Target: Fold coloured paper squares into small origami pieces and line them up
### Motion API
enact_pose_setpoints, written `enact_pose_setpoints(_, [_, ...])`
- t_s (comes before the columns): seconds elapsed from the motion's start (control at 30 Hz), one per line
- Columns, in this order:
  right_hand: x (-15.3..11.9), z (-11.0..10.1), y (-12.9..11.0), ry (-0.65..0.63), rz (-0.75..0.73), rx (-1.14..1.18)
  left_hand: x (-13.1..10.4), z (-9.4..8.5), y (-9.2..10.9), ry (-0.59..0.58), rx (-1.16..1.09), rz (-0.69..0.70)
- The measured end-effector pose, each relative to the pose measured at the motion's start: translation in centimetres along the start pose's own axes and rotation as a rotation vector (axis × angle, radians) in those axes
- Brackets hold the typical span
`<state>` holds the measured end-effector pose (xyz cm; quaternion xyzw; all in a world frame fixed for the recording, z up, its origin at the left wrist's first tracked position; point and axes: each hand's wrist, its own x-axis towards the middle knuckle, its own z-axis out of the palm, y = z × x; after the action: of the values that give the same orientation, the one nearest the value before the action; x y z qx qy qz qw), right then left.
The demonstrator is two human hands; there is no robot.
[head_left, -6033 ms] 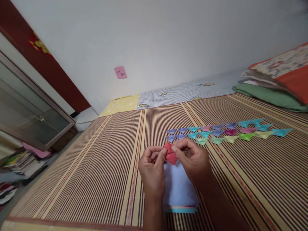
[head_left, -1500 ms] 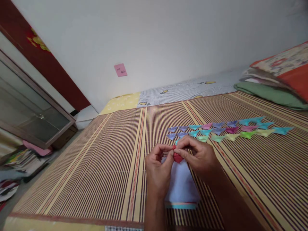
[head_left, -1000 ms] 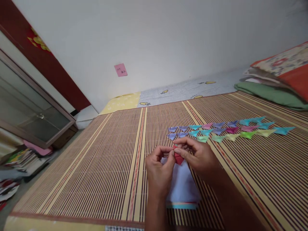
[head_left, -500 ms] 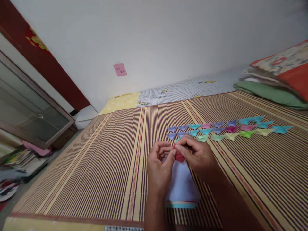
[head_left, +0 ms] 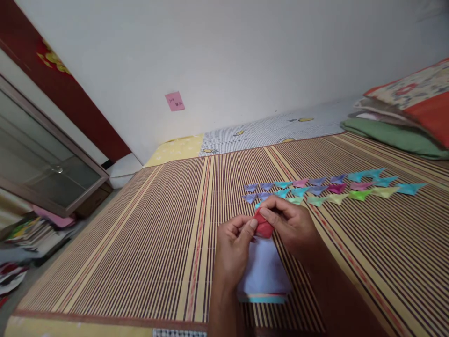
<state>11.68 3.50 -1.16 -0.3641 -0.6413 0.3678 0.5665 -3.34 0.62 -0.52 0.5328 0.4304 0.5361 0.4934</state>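
Note:
Between my two hands is a small folded piece of red paper [head_left: 264, 227]. My left hand [head_left: 234, 245] pinches its left edge with thumb and forefinger. On the upper right, my right hand [head_left: 289, 224] grips the same paper, thumb on top and fingers curled behind. Just below lies a stack of square paper sheets [head_left: 264, 269], lavender on top, with turquoise and other colours showing at the near edge. Beyond my hands, folded paper figures stand in rows, among them a bright green one [head_left: 359, 195] and a magenta one [head_left: 337, 188].
Everything rests on a striped bamboo mat [head_left: 157, 243] over a bed. Folded bedding [head_left: 396, 135] and a patterned pillow [head_left: 417, 89] are piled at the right. A pink note [head_left: 174, 101] is stuck on the wall. A glass-doored cabinet [head_left: 45, 154] stands left.
The red paper has turned and shows more of its face, between slightly shifted fingers. Both hands still hold it. The paper rows have not moved.

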Motion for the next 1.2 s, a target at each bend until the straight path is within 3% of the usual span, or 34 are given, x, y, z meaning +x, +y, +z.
enact_pose_setpoints(0.17, [0.1, -0.3, 0.3, -0.106, -0.022, 0.005, 0.0, 0.1, -0.1, 0.031, 0.032, 0.037])
enact_pose_setpoints(0.37, [0.0, -0.1, 1.4, -0.036, 0.188, 0.088, -0.1, 0.1, -0.4, 0.185, 0.078, 0.141])
enact_pose_setpoints(0.67, [-0.1, -0.1, 0.5, -0.024, 0.088, 0.056, 0.1, 0.0, -0.3, 0.209, 0.178, 0.181])
enact_pose_setpoints(1.0, [-0.1, 0.5, 0.4, -0.075, 0.164, -0.021, 0.2, 0.2, -0.4, 0.193, 0.264, 0.173])
enact_pose_setpoints(1.2, [-0.1, 0.3, 0.1, -0.143, 0.087, -0.105, 0.2, 0.0, -0.7, 0.267, 0.310, 0.199])
